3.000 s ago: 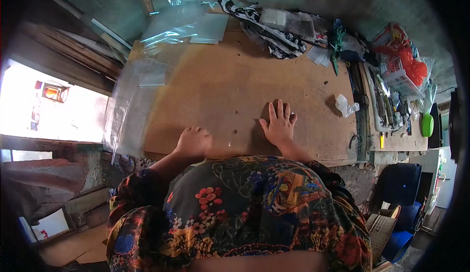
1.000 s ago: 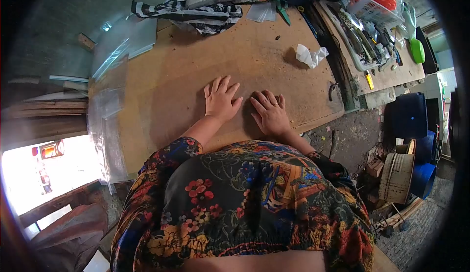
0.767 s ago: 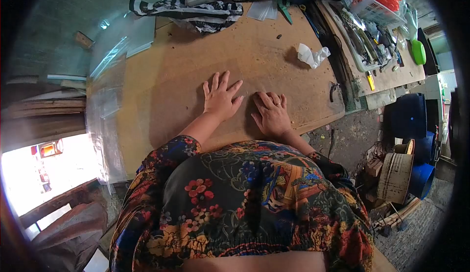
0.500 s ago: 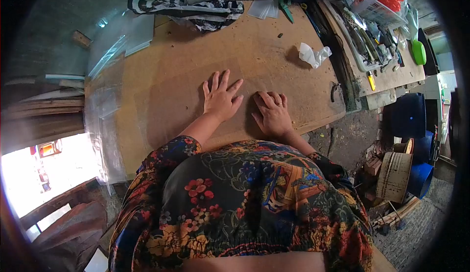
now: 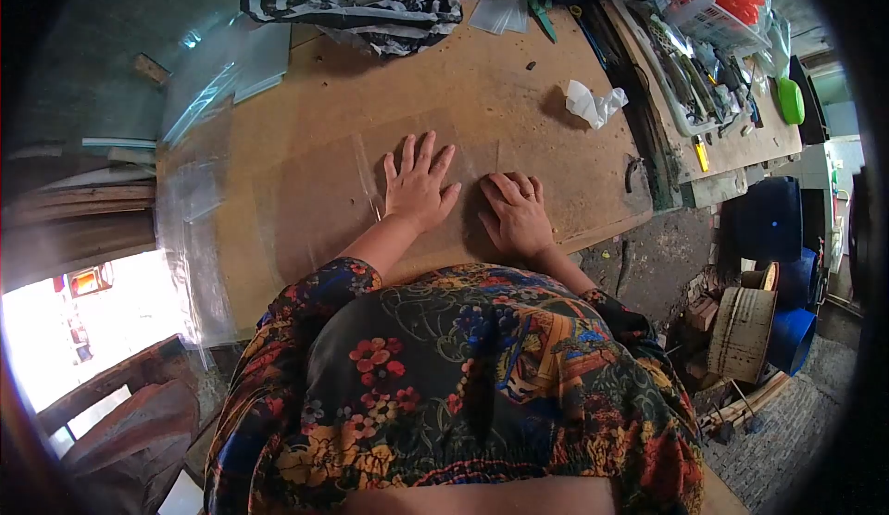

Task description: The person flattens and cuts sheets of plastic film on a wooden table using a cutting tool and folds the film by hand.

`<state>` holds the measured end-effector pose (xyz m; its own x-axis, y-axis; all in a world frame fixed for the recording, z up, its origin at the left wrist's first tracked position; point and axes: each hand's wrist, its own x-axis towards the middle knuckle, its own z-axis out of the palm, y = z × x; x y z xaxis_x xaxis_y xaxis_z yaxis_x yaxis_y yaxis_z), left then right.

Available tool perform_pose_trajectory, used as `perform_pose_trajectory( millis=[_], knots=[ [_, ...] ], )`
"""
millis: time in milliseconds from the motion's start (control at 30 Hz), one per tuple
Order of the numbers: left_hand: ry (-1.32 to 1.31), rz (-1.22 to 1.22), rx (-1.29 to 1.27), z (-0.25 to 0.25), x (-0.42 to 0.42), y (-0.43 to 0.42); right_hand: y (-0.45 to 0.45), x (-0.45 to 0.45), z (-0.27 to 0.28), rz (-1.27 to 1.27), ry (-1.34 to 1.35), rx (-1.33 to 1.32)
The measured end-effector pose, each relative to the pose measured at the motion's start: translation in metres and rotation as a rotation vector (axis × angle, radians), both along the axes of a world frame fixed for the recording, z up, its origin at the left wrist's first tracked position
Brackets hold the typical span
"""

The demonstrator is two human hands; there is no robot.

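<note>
While left hand (image 5: 419,189) lies spread on clear film (image 5: 319,195) — empty | right hand (image 5: 520,219) — half-curled, hold unclear

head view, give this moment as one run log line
left hand: spread flat on clear film | right hand: palm down, apart from left hand | crumpled white wad: on board

"Looking at the counter (image 5: 389,80), see what near the front?"
"See the left hand (image 5: 421,191) on it, just beside the right hand (image 5: 519,219)."
"And farther back?"
"Find a tissue (image 5: 595,106) beyond the right hand, sheets (image 5: 264,59) at the back left, a plastic bag (image 5: 389,17) right of them and, past the right edge, a tray (image 5: 691,130)."
</note>
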<state>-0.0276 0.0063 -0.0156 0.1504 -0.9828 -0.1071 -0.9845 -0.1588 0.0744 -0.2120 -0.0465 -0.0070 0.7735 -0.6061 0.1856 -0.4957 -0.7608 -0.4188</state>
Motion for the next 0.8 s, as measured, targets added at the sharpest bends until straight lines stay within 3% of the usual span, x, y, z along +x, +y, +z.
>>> perform_pose_trajectory(
  millis=[800],
  knots=[
    [0.040, 0.016, -0.002, 0.003, -0.001, 0.004, -0.001, -0.002, -0.007, 0.024, -0.014, 0.006]
  ],
)
